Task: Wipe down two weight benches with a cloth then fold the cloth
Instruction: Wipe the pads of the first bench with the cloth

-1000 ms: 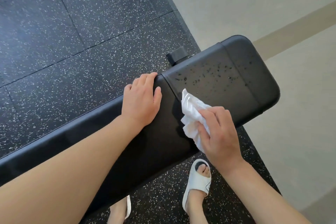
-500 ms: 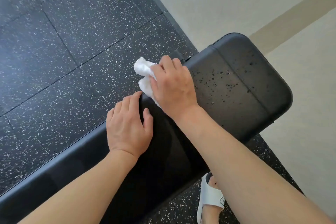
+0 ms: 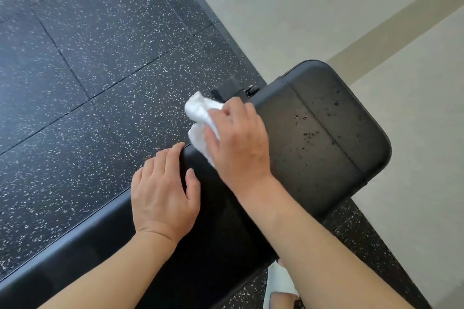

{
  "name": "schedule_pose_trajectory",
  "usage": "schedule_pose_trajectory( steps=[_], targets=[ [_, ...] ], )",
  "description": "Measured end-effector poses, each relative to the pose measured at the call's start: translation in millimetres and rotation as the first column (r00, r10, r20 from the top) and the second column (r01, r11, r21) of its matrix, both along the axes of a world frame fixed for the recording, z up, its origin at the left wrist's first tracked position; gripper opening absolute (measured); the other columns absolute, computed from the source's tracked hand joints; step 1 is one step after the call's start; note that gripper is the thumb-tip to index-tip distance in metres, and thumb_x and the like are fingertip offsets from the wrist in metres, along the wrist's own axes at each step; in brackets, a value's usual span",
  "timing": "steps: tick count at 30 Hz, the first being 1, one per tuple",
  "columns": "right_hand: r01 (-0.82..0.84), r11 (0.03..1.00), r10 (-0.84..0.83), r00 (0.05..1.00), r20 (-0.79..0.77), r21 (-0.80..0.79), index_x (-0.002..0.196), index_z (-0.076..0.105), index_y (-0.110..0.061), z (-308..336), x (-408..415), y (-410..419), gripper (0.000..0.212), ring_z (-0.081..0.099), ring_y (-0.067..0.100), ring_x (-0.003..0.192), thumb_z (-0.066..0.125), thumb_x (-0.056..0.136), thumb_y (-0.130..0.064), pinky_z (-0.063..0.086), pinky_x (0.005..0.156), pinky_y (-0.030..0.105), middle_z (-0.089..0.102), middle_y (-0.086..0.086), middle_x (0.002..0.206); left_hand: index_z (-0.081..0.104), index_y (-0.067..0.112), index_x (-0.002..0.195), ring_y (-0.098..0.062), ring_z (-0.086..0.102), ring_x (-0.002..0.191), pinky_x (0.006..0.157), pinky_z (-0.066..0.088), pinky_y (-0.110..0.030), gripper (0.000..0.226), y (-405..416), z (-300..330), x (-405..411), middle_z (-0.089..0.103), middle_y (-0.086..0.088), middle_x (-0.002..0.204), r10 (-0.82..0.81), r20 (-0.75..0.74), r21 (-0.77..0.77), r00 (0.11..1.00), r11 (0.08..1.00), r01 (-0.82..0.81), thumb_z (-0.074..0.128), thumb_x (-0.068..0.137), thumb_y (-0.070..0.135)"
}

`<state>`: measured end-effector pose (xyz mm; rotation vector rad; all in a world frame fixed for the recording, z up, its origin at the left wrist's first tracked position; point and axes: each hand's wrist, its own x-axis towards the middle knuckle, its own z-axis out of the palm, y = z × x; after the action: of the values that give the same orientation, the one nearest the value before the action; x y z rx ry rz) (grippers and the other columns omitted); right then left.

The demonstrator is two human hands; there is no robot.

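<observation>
Since a second ago, right hand (image 3: 238, 138) carries the cloth (image 3: 200, 120) across to the counter's (image 3: 326, 158) far edge. Its grip clutches the cloth; left hand (image 3: 163, 190) rests flat, fingers straight. Counter's long axis runs lower-left to upper-right.

**Soft, even daylight and a slightly soft picture**

The scene is bright, with diffuse light and no hard shadows. The black bench (image 3: 313, 148) shows a dull grey sheen on its far pad, while its near part stays very dark and loses detail. The speckled floor (image 3: 88, 83) looks a little smeared. Straight lines bend slightly near the edges, as a wide lens gives. The right hand (image 3: 238, 140) is a little blurred.
</observation>
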<state>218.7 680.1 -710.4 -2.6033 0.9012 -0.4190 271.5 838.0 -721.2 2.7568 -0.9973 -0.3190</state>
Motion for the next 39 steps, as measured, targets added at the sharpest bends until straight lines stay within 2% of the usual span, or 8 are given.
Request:
schedule_pose_trajectory(
  steps=[4,10,15,19,23,28,35,39],
  targets=[
    [-0.135,0.991,0.133,0.988,0.082,0.019,0.104,0.074,-0.013,-4,-24,20,0.019,0.052,0.027,0.082,0.059,0.098,-0.024,0.048,0.068,0.041,0.062,0.008,0.099,0.056,0.012,0.135,-0.035,0.059,0.104,0.091,0.042,-0.049,0.052,-1,-2,0,0.064,-0.008,0.120,0.005,-0.007,-0.013,1.000,1.000,-0.005,0.039,0.094,0.039],
    [0.003,0.998,0.003,0.994,0.106,-0.056,0.117,0.073,-0.011,-5,-88,-52,0.022,0.051,0.027,0.084,0.063,0.100,-0.021,0.049,0.069,0.042,0.060,0.010,0.103,0.053,0.015,0.143,-0.033,0.057,0.107,0.096,0.040,-0.048,0.056,-3,-2,-1,0.063,-0.006,0.125,0.009,0.009,-0.021,1.000,1.000,-0.008,0.040,0.094,0.038],
    [0.181,0.983,-0.179,0.982,0.061,-0.023,0.107,0.072,-0.010,-3,-29,-52,0.018,0.053,0.032,0.086,0.067,0.095,-0.023,0.047,0.072,0.045,0.060,0.013,0.102,0.054,0.014,0.142,-0.033,0.057,0.106,0.095,0.041,-0.048,0.056,-3,-1,-1,0.063,-0.007,0.125,0.007,0.009,-0.011,1.000,1.000,-0.007,0.040,0.094,0.038],
    [0.034,0.999,-0.034,0.999,0.021,-0.039,0.096,0.068,-0.015,-1,5,-15,0.008,0.053,0.029,0.087,0.067,0.091,-0.021,0.045,0.071,0.042,0.060,0.007,0.100,0.053,0.014,0.143,-0.036,0.056,0.108,0.093,0.040,-0.049,0.056,-3,-2,-1,0.063,-0.009,0.126,0.005,0.003,-0.001,1.000,1.000,-0.005,0.039,0.094,0.038],
    [-0.083,0.996,0.080,0.992,0.093,0.030,0.112,0.074,-0.015,-3,-72,10,0.019,0.051,0.026,0.082,0.066,0.094,-0.015,0.047,0.073,0.038,0.061,0.007,0.101,0.050,0.014,0.143,-0.038,0.055,0.106,0.091,0.040,-0.052,0.057,-2,-4,-1,0.061,-0.011,0.125,-0.001,0.015,0.000,1.000,1.000,0.001,0.037,0.094,0.038],
    [-0.064,0.998,0.063,0.995,0.080,0.013,0.125,0.073,-0.015,-6,-177,-28,0.025,0.051,0.022,0.087,0.063,0.103,-0.021,0.051,0.075,0.037,0.059,0.007,0.108,0.052,0.013,0.143,-0.039,0.054,0.108,0.092,0.040,-0.053,0.057,-5,-1,-3,0.061,-0.013,0.126,0.023,0.008,-0.012,1.000,1.000,-0.023,0.038,0.093,0.038],
    [0.182,0.983,-0.178,0.973,0.144,-0.018,0.112,0.075,-0.011,-8,-70,-77,0.020,0.052,0.030,0.083,0.064,0.097,-0.021,0.048,0.069,0.043,0.060,0.013,0.099,0.051,0.013,0.143,-0.041,0.054,0.110,0.092,0.040,-0.054,0.057,-5,-1,-3,0.061,-0.014,0.127,0.027,0.005,0.011,1.000,1.000,-0.027,0.036,0.094,0.038],
    [0.150,0.988,-0.147,0.986,0.074,-0.037,0.102,0.073,-0.011,-4,-15,-84,0.019,0.055,0.031,0.090,0.059,0.093,-0.021,0.048,0.074,0.043,0.062,0.011,0.104,0.050,0.013,0.143,-0.042,0.053,0.109,0.092,0.041,-0.056,0.057,-6,-1,-4,0.059,-0.015,0.125,0.026,0.005,0.018,1.000,0.999,-0.026,0.035,0.094,0.038]
  ],
)
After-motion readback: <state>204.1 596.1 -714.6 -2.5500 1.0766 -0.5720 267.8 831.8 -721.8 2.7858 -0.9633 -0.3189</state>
